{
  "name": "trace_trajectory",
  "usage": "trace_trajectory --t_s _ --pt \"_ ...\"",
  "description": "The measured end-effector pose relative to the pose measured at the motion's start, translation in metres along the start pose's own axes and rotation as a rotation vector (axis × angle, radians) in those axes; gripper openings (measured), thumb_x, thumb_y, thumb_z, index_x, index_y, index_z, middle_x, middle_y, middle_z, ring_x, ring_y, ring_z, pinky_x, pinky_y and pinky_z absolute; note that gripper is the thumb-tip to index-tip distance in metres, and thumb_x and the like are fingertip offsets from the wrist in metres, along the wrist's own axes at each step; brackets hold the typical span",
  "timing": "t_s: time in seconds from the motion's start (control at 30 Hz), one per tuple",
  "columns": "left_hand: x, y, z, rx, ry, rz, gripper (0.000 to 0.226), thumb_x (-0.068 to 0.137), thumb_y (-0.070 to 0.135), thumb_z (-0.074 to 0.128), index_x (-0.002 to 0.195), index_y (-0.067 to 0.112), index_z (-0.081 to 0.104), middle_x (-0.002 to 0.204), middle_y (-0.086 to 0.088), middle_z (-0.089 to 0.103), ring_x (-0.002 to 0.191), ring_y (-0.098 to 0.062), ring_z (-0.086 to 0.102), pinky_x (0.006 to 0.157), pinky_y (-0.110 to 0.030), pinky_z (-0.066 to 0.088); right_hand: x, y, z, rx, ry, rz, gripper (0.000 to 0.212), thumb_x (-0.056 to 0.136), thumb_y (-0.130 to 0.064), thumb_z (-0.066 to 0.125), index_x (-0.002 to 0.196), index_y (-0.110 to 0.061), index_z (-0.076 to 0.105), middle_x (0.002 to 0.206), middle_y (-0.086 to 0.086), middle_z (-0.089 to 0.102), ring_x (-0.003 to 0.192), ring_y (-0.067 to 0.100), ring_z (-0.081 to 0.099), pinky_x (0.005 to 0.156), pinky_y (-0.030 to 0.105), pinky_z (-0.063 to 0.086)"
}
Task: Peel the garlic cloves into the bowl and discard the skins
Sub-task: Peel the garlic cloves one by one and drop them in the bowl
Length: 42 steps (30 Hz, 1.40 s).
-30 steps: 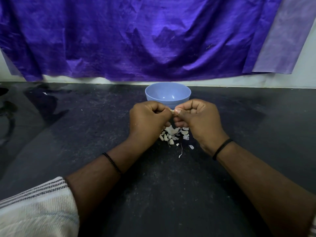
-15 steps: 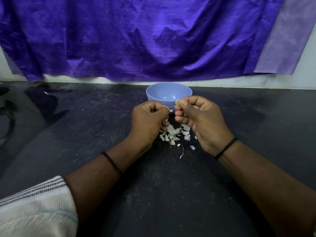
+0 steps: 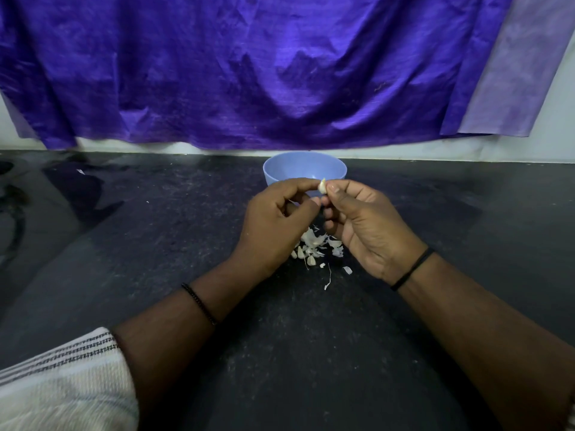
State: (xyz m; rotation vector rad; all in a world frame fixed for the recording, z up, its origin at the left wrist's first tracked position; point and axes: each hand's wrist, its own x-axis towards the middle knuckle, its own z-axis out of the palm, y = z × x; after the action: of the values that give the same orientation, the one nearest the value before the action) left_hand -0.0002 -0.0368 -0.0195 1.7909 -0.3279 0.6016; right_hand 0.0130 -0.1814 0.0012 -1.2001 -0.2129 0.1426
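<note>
Directly before the pale blue plastic bowl (image 3: 305, 172) on the speckled black stone counter (image 3: 155, 244), both the left hand (image 3: 273, 222) and the right hand (image 3: 367, 225) pinch one small white garlic clove (image 3: 322, 185); the bowl's contents are hidden.

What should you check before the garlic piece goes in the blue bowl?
1. Garlic clove pinched between both hands: ok, left hand and right hand both hold it.
2. Clove fully peeled: cannot tell, too small.
3. Bowl upright and open: ok.
4. Clove over the bowl: cannot tell; it shows in front of the near rim.
5. Skins out of the bowl: ok, heaped on the counter under the hands.
</note>
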Motion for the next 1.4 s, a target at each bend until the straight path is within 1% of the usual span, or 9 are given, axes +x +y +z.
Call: trace_trajectory --t_s 0.1,0.2,0.27,0.37,0.53,0.8,1.0,1.17,1.4 --pt "0.000 0.000 -0.001 -0.004 0.038 0.052 0.025 0.088 0.020 0.075 0.113 0.026 0.075 0.090 0.006 0.072 0.069 -0.025 0.066 0.059 -0.037 0.055 -0.001 0.000 -0.001 -0.068 -0.020 0.000 0.013 0.098 -0.017 0.059 0.098 -0.015 0.072 0.083 0.001 0.067 0.072 0.010 0.053 0.061 0.021 0.045" --pt "0.000 0.000 -0.002 -0.024 0.082 0.056 0.026 0.088 0.011 0.074 0.114 0.013 0.075 0.093 0.008 0.072 0.071 -0.011 0.067 0.058 -0.021 0.051 -0.001 0.002 -0.003 -0.188 0.000 -0.014 0.013 0.096 -0.023 0.063 0.095 -0.020 0.075 0.088 0.000 0.069 0.084 0.015 0.053 0.068 0.025 0.042" --pt "0.000 0.001 -0.001 -0.011 0.089 0.087 0.024 0.090 0.008 0.072 0.114 0.011 0.075 0.092 0.011 0.071 0.068 -0.008 0.066 0.055 -0.016 0.049 -0.002 0.001 -0.002 -0.258 0.029 -0.072 0.011 0.094 -0.025 0.066 0.093 -0.020 0.076 0.086 -0.004 0.072 0.080 0.006 0.056 0.069 0.024 0.042" --pt "-0.002 0.001 0.001 0.054 0.089 0.125 0.023 0.093 0.009 0.069 0.115 0.013 0.075 0.093 0.008 0.073 0.062 -0.011 0.068 0.055 -0.019 0.051 -0.005 -0.002 -0.001 -0.325 0.056 -0.243 0.007 0.092 -0.013 0.069 0.092 -0.008 0.074 0.084 0.000 0.073 0.071 -0.005 0.063 0.065 0.011 0.047" --pt "-0.002 0.005 0.001 0.082 0.065 0.073 0.022 0.093 0.007 0.066 0.109 0.018 0.076 0.093 0.016 0.074 0.058 -0.011 0.070 0.055 -0.022 0.053 -0.005 -0.004 -0.002 -0.391 0.105 -0.397 0.006 0.084 0.000 0.075 0.089 -0.003 0.073 0.080 0.007 0.076 0.076 0.013 0.074 0.072 0.019 0.055" --pt "-0.002 0.005 0.000 0.227 0.040 0.123 0.022 0.096 0.004 0.059 0.096 0.022 0.072 0.083 0.017 0.066 0.058 -0.008 0.066 0.058 -0.035 0.056 -0.003 -0.006 -0.004 -0.563 0.133 -0.405 0.003 0.090 -0.009 0.072 0.089 -0.009 0.075 0.085 0.002 0.077 0.080 0.011 0.074 0.073 0.022 0.056" --pt "0.000 0.002 -0.003 0.316 0.014 0.212 0.022 0.095 0.000 0.056 0.095 0.016 0.071 0.081 0.014 0.062 0.060 -0.007 0.064 0.058 -0.031 0.055 -0.007 -0.013 -0.002 -0.595 0.067 -0.375 0.010 0.090 -0.004 0.068 0.084 -0.009 0.073 0.065 -0.010 0.069 0.057 -0.005 0.060 0.057 0.010 0.044" --pt "0.002 0.001 -0.005 0.432 0.006 0.313 0.022 0.090 -0.007 0.060 0.094 0.011 0.072 0.074 0.007 0.062 0.064 -0.008 0.062 0.060 -0.018 0.047 -0.009 -0.016 0.001 -0.595 0.051 -0.344 0.016 0.089 0.001 0.064 0.078 -0.009 0.070 0.052 -0.015 0.063 0.045 -0.004 0.051 0.048 0.007 0.036" --pt "0.001 0.001 -0.006 0.428 -0.020 0.340 0.020 0.089 -0.005 0.058 0.091 0.008 0.072 0.071 0.002 0.062 0.060 -0.009 0.060 0.058 -0.035 0.052 -0.012 -0.017 0.002 -0.550 0.012 -0.340 0.019 0.087 0.004 0.062 0.074 -0.010 0.066 0.051 -0.012 0.063 0.043 -0.003 0.049 0.047 0.009 0.037"
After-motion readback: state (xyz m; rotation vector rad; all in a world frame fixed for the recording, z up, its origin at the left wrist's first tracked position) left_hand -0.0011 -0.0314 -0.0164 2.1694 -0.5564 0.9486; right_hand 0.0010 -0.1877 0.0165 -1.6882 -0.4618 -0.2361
